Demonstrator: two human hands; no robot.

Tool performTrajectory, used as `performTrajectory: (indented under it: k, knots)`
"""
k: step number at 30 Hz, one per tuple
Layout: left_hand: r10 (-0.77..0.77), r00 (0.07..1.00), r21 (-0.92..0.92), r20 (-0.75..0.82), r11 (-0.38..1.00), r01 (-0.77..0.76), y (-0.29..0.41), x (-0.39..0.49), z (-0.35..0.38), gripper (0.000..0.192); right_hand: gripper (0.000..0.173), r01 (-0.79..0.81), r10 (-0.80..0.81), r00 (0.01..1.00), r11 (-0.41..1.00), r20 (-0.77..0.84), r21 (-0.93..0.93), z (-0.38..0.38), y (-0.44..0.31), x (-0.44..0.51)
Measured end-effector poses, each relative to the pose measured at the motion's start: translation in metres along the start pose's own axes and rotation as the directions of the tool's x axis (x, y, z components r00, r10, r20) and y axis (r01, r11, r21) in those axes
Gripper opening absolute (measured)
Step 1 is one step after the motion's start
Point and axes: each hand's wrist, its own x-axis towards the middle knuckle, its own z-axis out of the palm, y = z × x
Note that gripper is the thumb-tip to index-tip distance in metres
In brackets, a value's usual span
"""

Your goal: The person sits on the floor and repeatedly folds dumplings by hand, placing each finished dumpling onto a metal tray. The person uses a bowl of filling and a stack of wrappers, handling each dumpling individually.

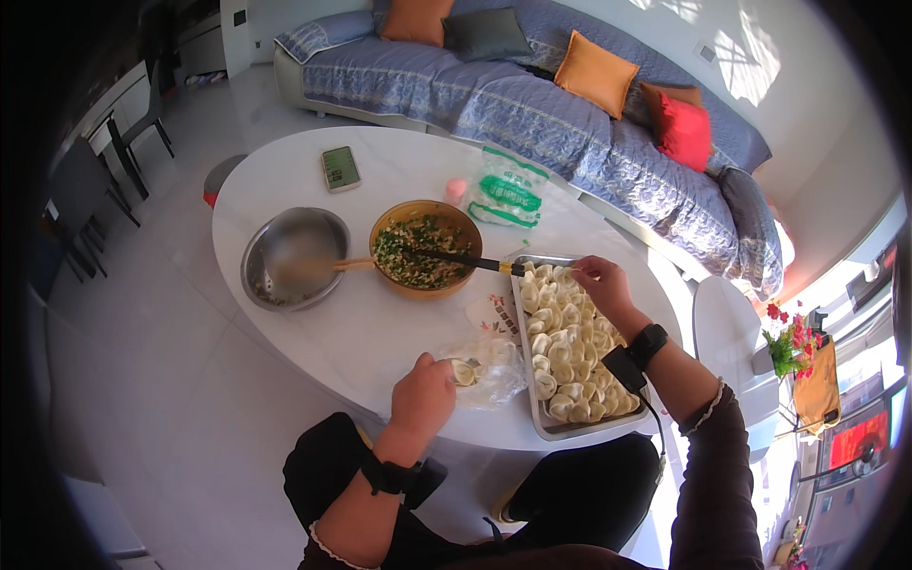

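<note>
My left hand (425,395) is closed on a folded dumpling (464,372) above a clear plastic bag (499,374) on the white table. To the right, my right hand (605,285) reaches over the far end of a metal tray (528,356) filled with rows of dumplings (570,342); its fingertips are close together at the dumplings, and whether they hold one cannot be seen. Beyond my hands stands a yellowish bowl (427,287) of chopped green filling (406,242), with dark chopsticks (484,263) resting across its rim towards the tray.
A steel bowl (249,274) is left of the filling bowl, near a light wooden handle (354,263). Farther back on the table (285,167) are a digital display device (341,169), a pink-capped container (455,189) and a green-and-white plastic package (507,189). A sofa (499,107) stands beyond.
</note>
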Motion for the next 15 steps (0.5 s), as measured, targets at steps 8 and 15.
performTrajectory:
  k: [8,15]
  knots:
    - [0.042,0.999,0.021,-0.004,0.999,-0.042,-0.006,-0.004,0.001,0.016,0.010,-0.212,0.015,0.936,0.821,0.352,0.530,0.001,-0.088,-0.048]
    - [0.015,1.000,0.067,0.022,0.998,-0.016,-0.010,-0.005,-0.003,0.027,0.012,-0.267,0.031,0.832,0.898,0.554,0.351,0.054,-0.129,-0.083]
